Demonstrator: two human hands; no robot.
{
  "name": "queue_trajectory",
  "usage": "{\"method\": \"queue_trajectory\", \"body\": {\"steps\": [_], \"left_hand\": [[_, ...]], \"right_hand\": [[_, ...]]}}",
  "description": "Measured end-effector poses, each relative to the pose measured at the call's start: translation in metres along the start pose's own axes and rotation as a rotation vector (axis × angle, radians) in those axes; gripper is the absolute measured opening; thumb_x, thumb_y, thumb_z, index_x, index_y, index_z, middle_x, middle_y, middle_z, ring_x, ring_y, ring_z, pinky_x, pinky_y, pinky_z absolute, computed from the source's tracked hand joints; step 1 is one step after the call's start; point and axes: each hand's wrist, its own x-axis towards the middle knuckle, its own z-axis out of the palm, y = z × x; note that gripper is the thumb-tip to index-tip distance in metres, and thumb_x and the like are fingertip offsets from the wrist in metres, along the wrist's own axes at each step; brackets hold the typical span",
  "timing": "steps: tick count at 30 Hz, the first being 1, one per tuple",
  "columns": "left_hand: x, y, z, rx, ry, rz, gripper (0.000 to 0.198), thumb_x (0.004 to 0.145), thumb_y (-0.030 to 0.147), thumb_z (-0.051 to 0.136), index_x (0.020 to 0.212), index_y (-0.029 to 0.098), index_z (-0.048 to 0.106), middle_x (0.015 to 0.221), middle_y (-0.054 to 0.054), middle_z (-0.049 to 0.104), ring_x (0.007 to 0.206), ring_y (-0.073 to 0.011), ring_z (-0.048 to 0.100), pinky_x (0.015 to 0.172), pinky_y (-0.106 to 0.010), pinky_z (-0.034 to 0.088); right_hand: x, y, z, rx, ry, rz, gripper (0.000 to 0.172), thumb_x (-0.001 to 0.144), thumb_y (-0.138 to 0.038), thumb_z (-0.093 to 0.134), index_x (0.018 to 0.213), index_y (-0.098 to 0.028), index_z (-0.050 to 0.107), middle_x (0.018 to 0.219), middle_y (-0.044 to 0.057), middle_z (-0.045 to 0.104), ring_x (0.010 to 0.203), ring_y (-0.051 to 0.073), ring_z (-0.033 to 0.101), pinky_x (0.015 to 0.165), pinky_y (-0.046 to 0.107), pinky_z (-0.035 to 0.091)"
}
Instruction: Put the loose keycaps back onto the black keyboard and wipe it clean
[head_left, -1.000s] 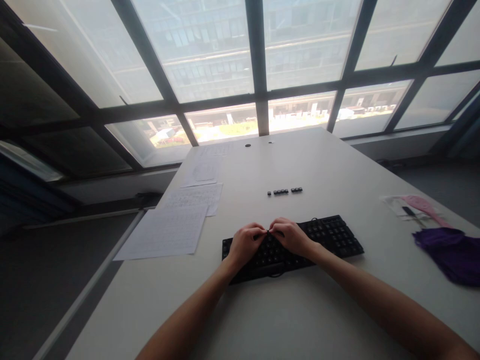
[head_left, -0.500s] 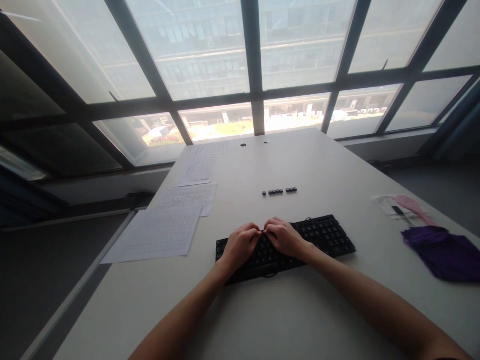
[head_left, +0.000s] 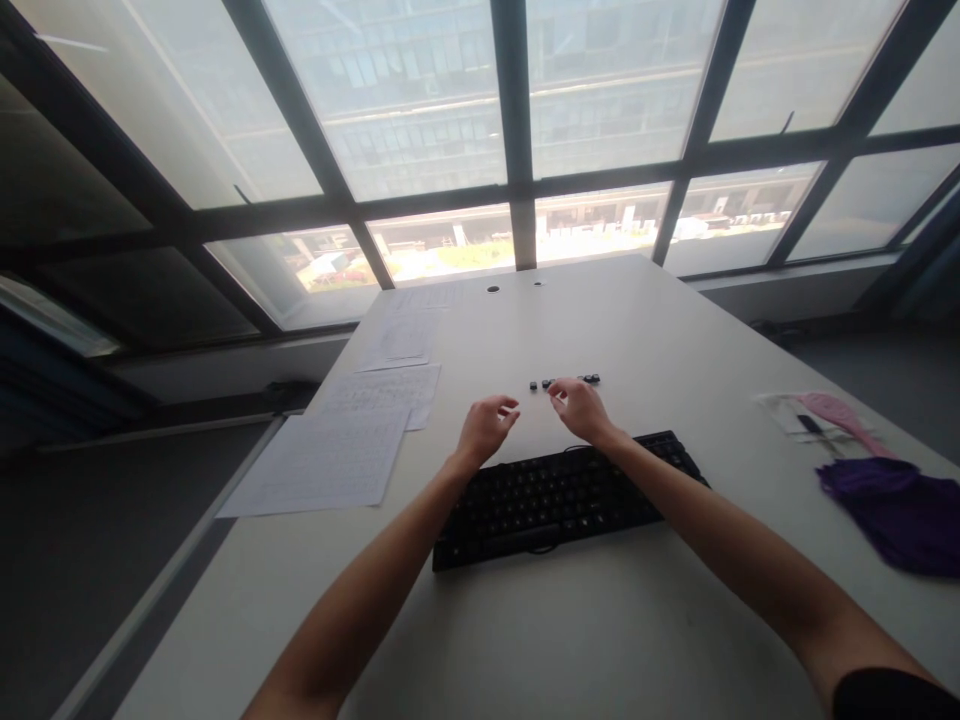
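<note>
Person, one, seen from the arms down: left hand [head_left: 486,428] and right hand [head_left: 581,407], both bare, fingers slim, wrists narrow. Left forearm [head_left: 382,580] and right forearm [head_left: 697,530], bare, smooth in outline, each broadening away from the wrist. Sleeve [head_left: 889,697], right arm, one: black, plain on the part shown, hem rounded, lying above the bare forearm; weave too dark to tell.

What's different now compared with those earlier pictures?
The right hand came off the keyboard and moved forward to the black keycaps; the left hand moved forward too, just past the keyboard's far edge, fingers parted. Whether the right holds a keycap is unclear. The papers and purple cloth stayed put.
</note>
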Motion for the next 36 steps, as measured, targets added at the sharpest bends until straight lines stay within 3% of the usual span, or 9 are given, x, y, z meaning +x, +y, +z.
{"method": "queue_trajectory", "body": {"steps": [3, 6, 10, 13, 18, 22, 27, 36], "left_hand": [[0.043, -0.003, 0.015, 0.053, 0.009, -0.03, 0.018, 0.086, 0.015, 0.073, 0.103, 0.019, 0.077, 0.099, -0.007, 0.079, 0.088, -0.0208, 0.076, 0.092, -0.034, 0.058], [0.072, -0.006, 0.032, 0.094, -0.003, -0.027, 0.023, 0.086, 0.012, 0.073, 0.107, 0.019, 0.078, 0.109, -0.009, 0.078, 0.088, -0.0203, 0.075, 0.094, -0.034, 0.056], [0.087, -0.008, 0.049, 0.132, -0.045, 0.01, 0.023, 0.085, 0.011, 0.072, 0.103, 0.022, 0.08, 0.114, -0.007, 0.077, 0.094, -0.0201, 0.074, 0.097, -0.032, 0.055], [0.088, -0.006, 0.05, 0.147, -0.062, 0.018, 0.021, 0.085, 0.01, 0.068, 0.095, 0.023, 0.082, 0.108, -0.007, 0.078, 0.1, -0.0227, 0.072, 0.098, -0.033, 0.053], [0.058, 0.003, 0.031, 0.123, -0.041, -0.017, 0.016, 0.085, 0.019, 0.071, 0.095, 0.024, 0.083, 0.096, -0.005, 0.08, 0.092, -0.0216, 0.074, 0.091, -0.032, 0.055], [0.001, 0.016, 0.017, 0.062, -0.048, -0.031, 0.013, 0.084, 0.027, 0.074, 0.092, 0.028, 0.084, 0.091, -0.001, 0.081, 0.087, -0.0197, 0.075, 0.085, -0.029, 0.056], [-0.059, 0.032, 0.018, -0.174, -0.109, -0.029, 0.011, 0.084, 0.027, 0.075, 0.09, 0.026, 0.084, 0.09, -0.001, 0.082, 0.089, -0.021, 0.077, 0.089, -0.03, 0.056], [-0.072, 0.032, 0.028, -0.243, -0.049, 0.024, 0.014, 0.085, 0.015, 0.073, 0.089, 0.025, 0.082, 0.094, 0.0, 0.081, 0.091, -0.0191, 0.076, 0.089, -0.029, 0.056]], "right_hand": [[0.037, 0.014, 0.004, -0.105, -0.016, 0.006, 0.019, 0.093, -0.012, 0.061, 0.104, -0.017, 0.076, 0.106, 0.012, 0.076, 0.109, 0.027, 0.064, 0.094, 0.037, 0.047], [0.057, 0.022, 0.014, -0.142, -0.064, -0.037, 0.016, 0.089, -0.012, 0.066, 0.1, -0.017, 0.077, 0.105, 0.014, 0.077, 0.113, 0.029, 0.06, 0.098, 0.041, 0.042], [0.065, 0.024, 0.024, -0.159, -0.113, -0.097, 0.014, 0.088, -0.01, 0.066, 0.088, -0.017, 0.078, 0.097, 0.014, 0.078, 0.111, 0.03, 0.06, 0.1, 0.043, 0.038], [0.065, 0.02, 0.024, -0.143, -0.12, -0.129, 0.02, 0.089, -0.007, 0.061, 0.08, -0.015, 0.078, 0.091, 0.016, 0.078, 0.107, 0.029, 0.062, 0.1, 0.044, 0.037], [0.041, 0.009, 0.01, -0.064, -0.081, -0.148, 0.014, 0.092, -0.014, 0.065, 0.089, -0.018, 0.078, 0.097, 0.011, 0.078, 0.101, 0.026, 0.065, 0.094, 0.038, 0.043], [-0.008, 0.004, -0.002, 0.147, -0.065, -0.137, 0.006, 0.088, -0.018, 0.073, 0.087, -0.02, 0.078, 0.087, 0.005, 0.077, 0.085, 0.02, 0.068, 0.079, 0.03, 0.048], [-0.065, 0.006, -0.015, 0.445, -0.103, -0.111, 0.008, 0.085, -0.015, 0.073, 0.083, -0.021, 0.077, 0.083, 0.002, 0.076, 0.08, 0.02, 0.068, 0.077, 0.031, 0.05], [-0.088, 0.003, -0.017, 0.465, -0.092, -0.146, 0.013, 0.087, -0.011, 0.069, 0.086, -0.022, 0.076, 0.088, 0.003, 0.076, 0.085, 0.022, 0.069, 0.084, 0.034, 0.052]]}}
